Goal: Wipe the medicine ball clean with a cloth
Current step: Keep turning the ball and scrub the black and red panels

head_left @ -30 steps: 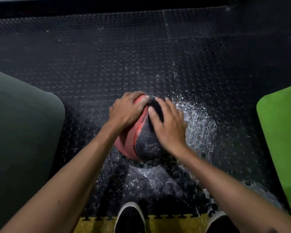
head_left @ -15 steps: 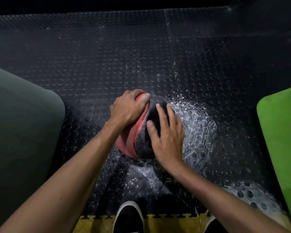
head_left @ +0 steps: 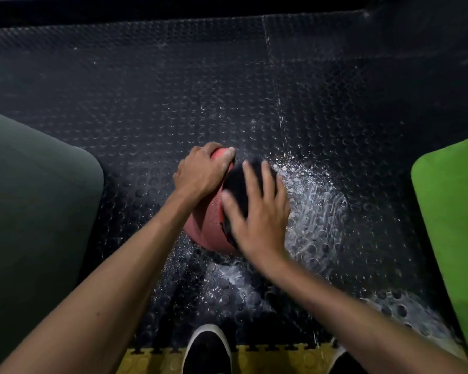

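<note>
The red medicine ball sits on the wet studded floor mat. Left hand cups its top; right hand presses the dark cloth flat, fingers spread. Likely heavy, slippery when wet; steady from above.

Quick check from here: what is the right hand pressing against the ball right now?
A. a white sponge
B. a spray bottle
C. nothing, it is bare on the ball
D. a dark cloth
D: the right hand lies with spread, straight fingers on a dark cloth draped over the red ball, while the left hand holds the ball's far side.
</note>
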